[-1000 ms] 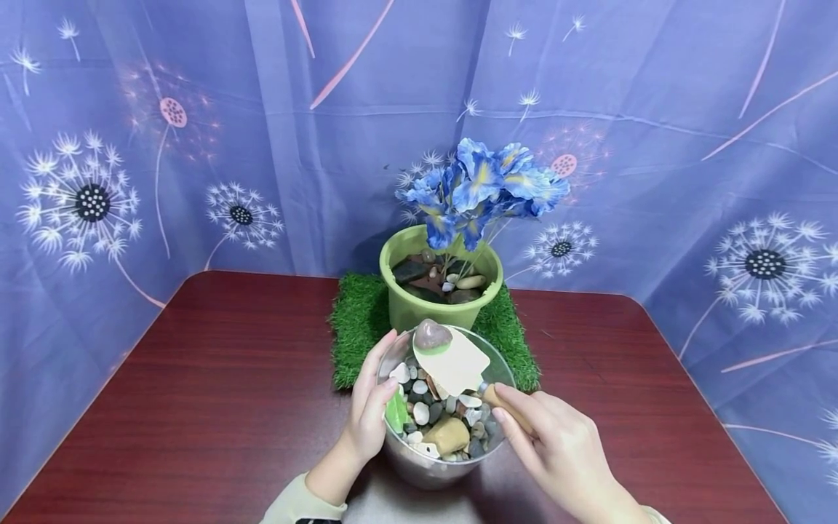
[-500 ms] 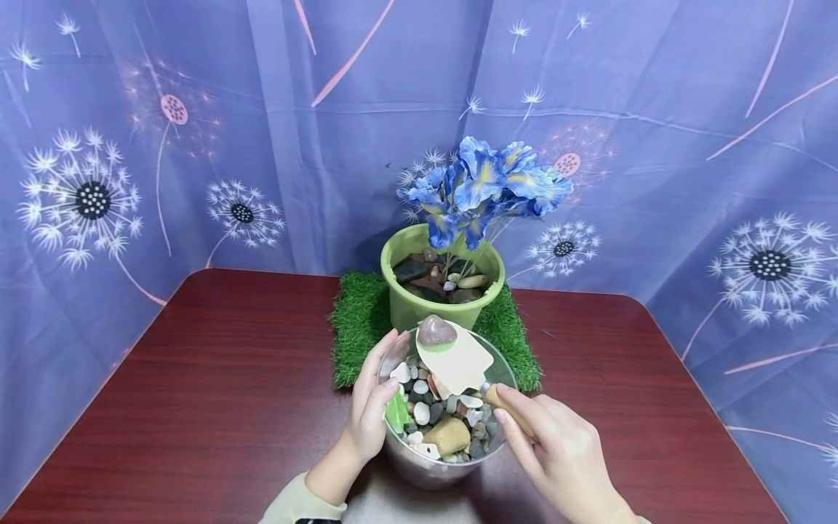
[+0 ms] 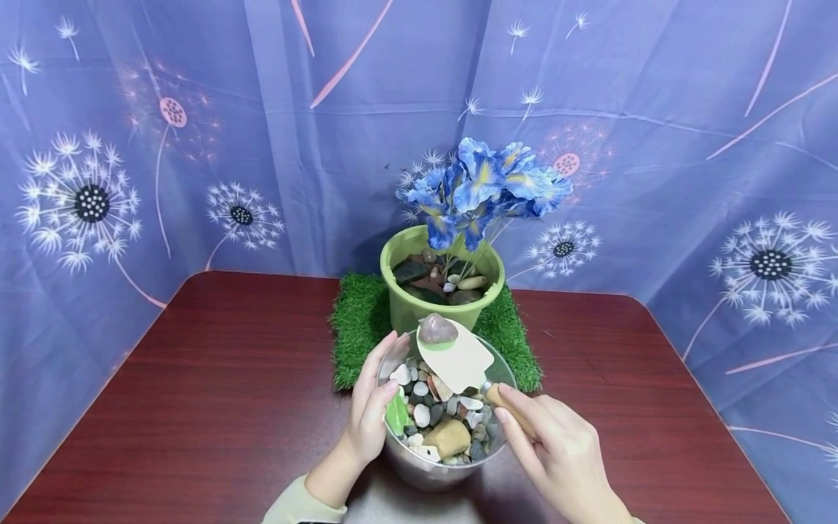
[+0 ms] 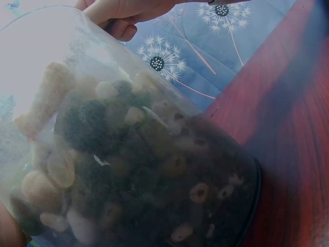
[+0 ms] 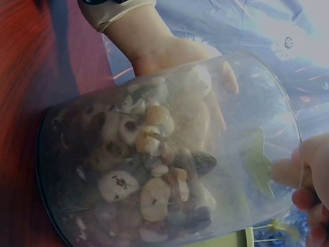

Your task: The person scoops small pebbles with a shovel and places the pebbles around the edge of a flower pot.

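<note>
My left hand [image 3: 366, 415] grips the side of a clear plastic bucket [image 3: 428, 477], thumb at its near-left rim and fingers along the outside. Black, white and brown pebbles [image 3: 421, 415] fill the lower part of it, with a larger tan stone [image 3: 448, 437] and a bright green leaf-shaped piece [image 3: 396, 412] among them. The wooden handle [image 3: 513, 415] of a small garden trowel is held by my right hand [image 3: 566, 444]. Its pale blade [image 3: 461, 364] lies over the bucket's mouth, bearing a purplish-grey stone [image 3: 437, 330] near its tip. The right wrist view shows the pebbles [image 5: 118, 185] through the bucket wall.
Behind the bucket, a green flowerpot [image 3: 432, 314] with blue artificial irises [image 3: 481, 182] and several stones stands on a grass mat [image 3: 356, 342]. The table [image 3: 229, 393] is reddish-brown wood. A blue dandelion-print curtain [image 3: 366, 65] hangs around its back and sides.
The trowel blade and the stone on it have shifted slightly up and to the right. My left hand and the bucket have hardly moved.
</note>
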The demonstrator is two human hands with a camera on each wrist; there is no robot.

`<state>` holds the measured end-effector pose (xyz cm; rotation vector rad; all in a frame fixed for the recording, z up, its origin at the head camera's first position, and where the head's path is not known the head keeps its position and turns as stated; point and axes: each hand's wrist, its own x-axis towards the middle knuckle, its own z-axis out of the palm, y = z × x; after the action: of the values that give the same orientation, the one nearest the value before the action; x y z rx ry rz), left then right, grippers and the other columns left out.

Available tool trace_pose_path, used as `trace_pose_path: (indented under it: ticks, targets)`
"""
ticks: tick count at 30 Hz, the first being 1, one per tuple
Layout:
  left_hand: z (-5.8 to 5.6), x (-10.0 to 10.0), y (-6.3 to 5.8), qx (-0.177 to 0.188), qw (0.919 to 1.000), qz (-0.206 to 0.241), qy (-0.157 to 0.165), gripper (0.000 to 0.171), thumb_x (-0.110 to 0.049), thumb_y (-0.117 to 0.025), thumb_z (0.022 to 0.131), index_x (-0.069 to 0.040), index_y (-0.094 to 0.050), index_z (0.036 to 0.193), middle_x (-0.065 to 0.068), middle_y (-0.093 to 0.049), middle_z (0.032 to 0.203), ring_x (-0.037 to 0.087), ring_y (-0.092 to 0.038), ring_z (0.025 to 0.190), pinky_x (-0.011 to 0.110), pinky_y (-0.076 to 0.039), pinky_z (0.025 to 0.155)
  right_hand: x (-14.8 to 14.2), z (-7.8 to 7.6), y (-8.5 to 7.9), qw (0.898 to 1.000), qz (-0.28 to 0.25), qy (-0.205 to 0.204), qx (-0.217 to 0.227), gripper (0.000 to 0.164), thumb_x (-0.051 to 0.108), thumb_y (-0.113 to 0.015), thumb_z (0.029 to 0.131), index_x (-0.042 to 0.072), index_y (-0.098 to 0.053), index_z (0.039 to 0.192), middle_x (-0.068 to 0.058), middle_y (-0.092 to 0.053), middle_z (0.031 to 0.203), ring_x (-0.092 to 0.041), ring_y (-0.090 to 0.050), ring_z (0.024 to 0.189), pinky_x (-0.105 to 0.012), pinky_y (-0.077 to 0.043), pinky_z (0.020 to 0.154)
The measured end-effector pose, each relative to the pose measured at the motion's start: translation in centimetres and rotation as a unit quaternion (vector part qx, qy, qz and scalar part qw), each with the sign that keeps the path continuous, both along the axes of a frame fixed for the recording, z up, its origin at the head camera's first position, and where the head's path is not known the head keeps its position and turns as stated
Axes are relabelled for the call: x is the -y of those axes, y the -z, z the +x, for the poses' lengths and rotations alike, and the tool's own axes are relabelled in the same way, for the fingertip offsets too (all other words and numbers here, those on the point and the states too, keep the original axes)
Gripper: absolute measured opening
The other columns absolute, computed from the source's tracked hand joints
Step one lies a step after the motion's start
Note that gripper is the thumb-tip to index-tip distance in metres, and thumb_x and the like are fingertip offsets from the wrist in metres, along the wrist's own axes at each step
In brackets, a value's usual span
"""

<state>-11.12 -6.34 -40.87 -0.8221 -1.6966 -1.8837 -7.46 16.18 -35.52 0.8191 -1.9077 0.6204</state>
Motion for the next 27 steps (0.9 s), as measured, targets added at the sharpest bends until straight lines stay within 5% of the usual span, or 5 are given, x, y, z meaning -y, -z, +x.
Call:
trace_pose_path:
  ticks: [4,16,27]
  targets:
    - [0.1,0.1,0.1,0.001,1.0,0.004,0.004,0.053,0.007,-0.03,0.085,0.019,-0.026,0.137,0.028,-0.045,0.138,0.019,-0.044,0.132,0.023,-0.032,0.112,0.1,-0.3,-0.3,1.0,0.002,-0.006,-0.008,0.033,0.028,-0.054,0.094,0.002,-0.073,0.094,0.003,-0.06,0.064,-0.006,-0.045,0.054,-0.019,-0.036,0.048]
    - [0.2,0.0,0.2,0.023,0.9991,0.02,0.029,0.055,0.003,-0.03,0.086,0.019,-0.021,0.139,0.039,-0.037,0.136,0.018,-0.04,0.135,0.024,-0.03,0.113,0.2,-0.9,-2.1,0.997,0.011,-0.065,-0.039,0.031,0.024,-0.055,0.094,-0.002,-0.072,0.091,0.006,-0.054,0.06,-0.002,-0.037,0.054,-0.012,-0.029,0.048]
    - [0.2,0.0,0.3,0.029,0.9987,0.022,0.036,0.056,0.003,-0.029,0.087,0.018,-0.02,0.14,0.045,-0.033,0.134,0.022,-0.039,0.136,0.026,-0.029,0.114,-0.1,-1.6,-3.4,0.996,0.024,-0.073,-0.045,0.032,0.024,-0.055,0.094,-0.003,-0.072,0.09,0.008,-0.049,0.059,-0.001,-0.036,0.055,-0.012,-0.03,0.048]
